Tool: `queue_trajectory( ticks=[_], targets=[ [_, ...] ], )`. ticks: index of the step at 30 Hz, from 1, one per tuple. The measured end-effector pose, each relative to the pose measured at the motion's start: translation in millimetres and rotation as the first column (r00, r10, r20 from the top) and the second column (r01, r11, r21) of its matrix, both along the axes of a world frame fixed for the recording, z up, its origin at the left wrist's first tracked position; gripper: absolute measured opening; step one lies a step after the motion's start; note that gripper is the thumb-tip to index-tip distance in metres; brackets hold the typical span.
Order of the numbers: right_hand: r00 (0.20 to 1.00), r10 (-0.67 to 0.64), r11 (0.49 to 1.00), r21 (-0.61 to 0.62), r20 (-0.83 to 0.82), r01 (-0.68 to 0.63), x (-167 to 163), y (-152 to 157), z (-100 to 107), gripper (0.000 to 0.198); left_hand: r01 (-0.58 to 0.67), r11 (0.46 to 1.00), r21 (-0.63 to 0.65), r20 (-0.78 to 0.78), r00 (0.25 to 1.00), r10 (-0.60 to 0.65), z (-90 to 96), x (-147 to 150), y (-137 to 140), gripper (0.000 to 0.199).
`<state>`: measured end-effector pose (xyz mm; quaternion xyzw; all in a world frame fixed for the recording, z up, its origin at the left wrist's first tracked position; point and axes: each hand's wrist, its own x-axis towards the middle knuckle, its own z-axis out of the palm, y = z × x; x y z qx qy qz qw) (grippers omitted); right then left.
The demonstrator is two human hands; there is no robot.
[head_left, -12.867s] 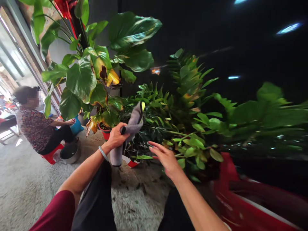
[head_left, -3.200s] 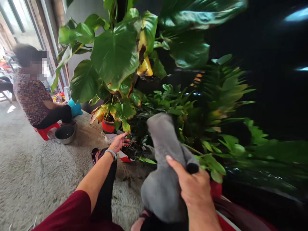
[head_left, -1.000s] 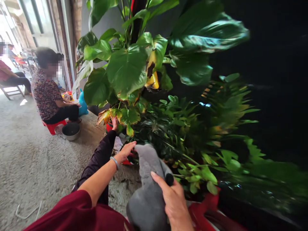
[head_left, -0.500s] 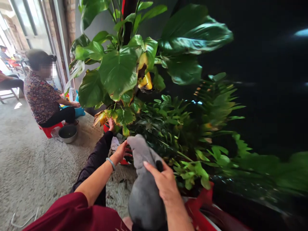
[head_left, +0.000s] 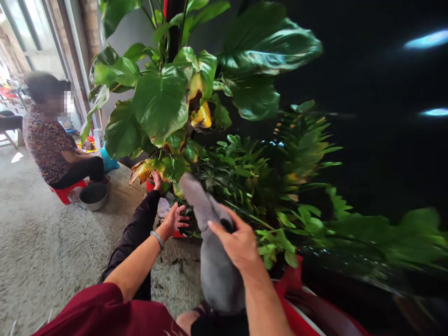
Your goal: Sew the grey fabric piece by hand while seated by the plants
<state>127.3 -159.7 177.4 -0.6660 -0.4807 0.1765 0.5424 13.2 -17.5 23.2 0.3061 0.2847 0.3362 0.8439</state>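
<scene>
A grey plush toy (head_left: 220,280) stands tilted in front of me, with a rounded body, a dark round spot on its head and a long floppy part, like an ear, pointing up and left. My right hand (head_left: 240,238) grips it around the head, thumb on the near side. To the left of the toy, my left hand (head_left: 175,219) is open with fingers spread, holding nothing and apart from the toy. A bracelet (head_left: 157,239) circles my left wrist. Just beyond that hand, a white patterned piece (head_left: 163,207) sits partly hidden.
Large-leafed potted plants (head_left: 161,102) stand close ahead and spread right. My dark-trousered leg (head_left: 135,238) reaches toward them. A red bag-like thing (head_left: 292,289) lies at lower right. At left, a person (head_left: 52,135) sits on a red stool (head_left: 68,191) near a grey basin (head_left: 94,197).
My left hand has let go of the plush toy's floppy end and opened. That end has swung up and left. The seated person's arm has drawn back.
</scene>
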Motion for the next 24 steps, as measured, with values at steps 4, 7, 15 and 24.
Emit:
queue_trajectory(
  ticks=[4, 7, 15, 24],
  targets=[
    [0.984, -0.145, 0.977, 0.175, 0.104, 0.126, 14, 34, 21, 0.054, 0.021, 1.0, 0.008, -0.047, 0.999, -0.021, 4.3, 1, -3, 0.066],
    [0.991, -0.038, 0.998, -0.05, 0.13, 0.044, 8, 34, -13, 0.046, 0.005, 1.0, -0.007, -0.072, 0.997, -0.005, 6.2, 0, -3, 0.062],
    [1.0, 0.0, 0.999, -0.036, -0.027, -0.001, 20, -12, -9, 0.049, -0.004, 1.0, -0.031, -0.069, 0.998, 0.002, 3.6, -1, -2, 0.062],
    [0.998, 0.066, 0.982, -0.176, -0.003, -0.066, 4, -1, -46, 0.04, -0.048, 0.997, -0.056, -0.103, 0.994, 0.042, 2.6, -3, -4, 0.06]
  ],
)
